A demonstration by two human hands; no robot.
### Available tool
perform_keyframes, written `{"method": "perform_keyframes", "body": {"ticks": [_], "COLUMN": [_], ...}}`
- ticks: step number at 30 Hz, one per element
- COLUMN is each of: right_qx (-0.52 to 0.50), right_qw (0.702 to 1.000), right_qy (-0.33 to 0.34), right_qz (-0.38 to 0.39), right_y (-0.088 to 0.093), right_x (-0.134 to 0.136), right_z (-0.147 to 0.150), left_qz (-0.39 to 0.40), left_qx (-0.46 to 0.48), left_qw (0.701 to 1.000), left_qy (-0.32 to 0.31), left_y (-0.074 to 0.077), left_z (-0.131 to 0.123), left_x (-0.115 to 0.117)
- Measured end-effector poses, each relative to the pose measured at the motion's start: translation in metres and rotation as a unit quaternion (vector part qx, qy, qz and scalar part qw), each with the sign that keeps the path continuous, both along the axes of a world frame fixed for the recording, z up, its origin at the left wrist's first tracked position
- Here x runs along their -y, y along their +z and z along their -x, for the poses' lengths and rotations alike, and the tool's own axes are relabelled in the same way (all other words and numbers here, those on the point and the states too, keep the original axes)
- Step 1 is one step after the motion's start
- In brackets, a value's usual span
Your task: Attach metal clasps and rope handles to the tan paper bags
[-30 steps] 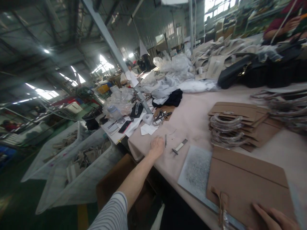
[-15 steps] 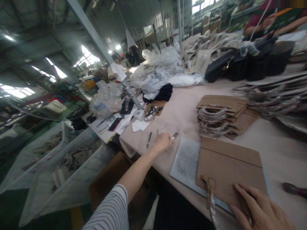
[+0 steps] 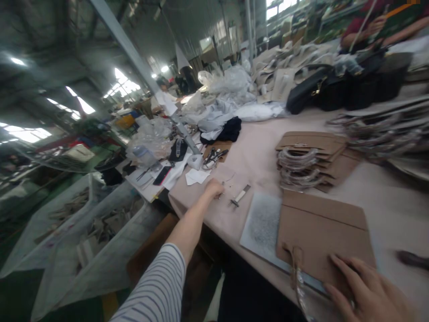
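Observation:
My left hand [image 3: 214, 188] is closed at the left part of the cloth-covered table, fingers curled round something too small to name. To its right lies a tool with a pale handle [image 3: 240, 195] and a dark metal end. My right hand [image 3: 372, 288] rests spread on a brown leather panel [image 3: 323, 232], near its lower right corner. That panel lies partly over a grey speckled board [image 3: 261, 219]. A plastic-wrapped handle [image 3: 297, 279] hangs from the panel's lower edge.
Brown panels with wrapped handles [image 3: 311, 161] are stacked behind. White paper [image 3: 197, 176], scissors [image 3: 214, 155] and a phone [image 3: 161, 175] lie left. Black bags [image 3: 348, 87] stand back right, near a person's arms [image 3: 375, 27]. A dark tool [image 3: 412, 258] is far right.
My left hand has moved left, away from the pale-handled tool, to where a dark pen-like tool lay. The pale-handled tool is now uncovered. My right hand stays on the panel.

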State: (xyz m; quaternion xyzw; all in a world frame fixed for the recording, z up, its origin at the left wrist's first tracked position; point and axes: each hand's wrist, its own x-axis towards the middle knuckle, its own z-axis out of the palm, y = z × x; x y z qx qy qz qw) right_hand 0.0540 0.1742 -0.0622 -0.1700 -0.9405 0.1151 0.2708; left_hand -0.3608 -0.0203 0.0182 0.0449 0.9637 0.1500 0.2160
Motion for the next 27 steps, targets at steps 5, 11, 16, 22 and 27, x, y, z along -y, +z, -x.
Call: {"method": "perform_keyframes", "body": {"ticks": [5,11,16,22,27], "right_qx": [0.049,0.065,0.061,0.054,0.057], "right_qw": [0.999,0.997,0.998,0.998,0.998], "right_qy": [-0.01,-0.016,-0.006,-0.01,-0.012], "right_qz": [0.002,0.041,0.028,0.011,0.013], "right_y": [0.023,0.026,0.027,0.029,0.028], "right_x": [0.014,0.018,0.018,0.02,0.02], "right_z": [-0.001,-0.004,-0.004,-0.004,-0.006], "left_qz": [-0.126,-0.498,-0.545,-0.532,-0.521], "left_qx": [0.042,0.185,0.18,0.115,0.091], "left_qw": [0.99,0.844,0.798,0.798,0.807], "left_qy": [-0.041,-0.08,-0.181,-0.259,-0.263], "left_y": [0.021,0.018,-0.009,-0.024,-0.028], "left_z": [-0.023,-0.148,-0.236,-0.247,-0.249], "left_x": [-0.004,-0.041,-0.074,-0.072,-0.071]}}
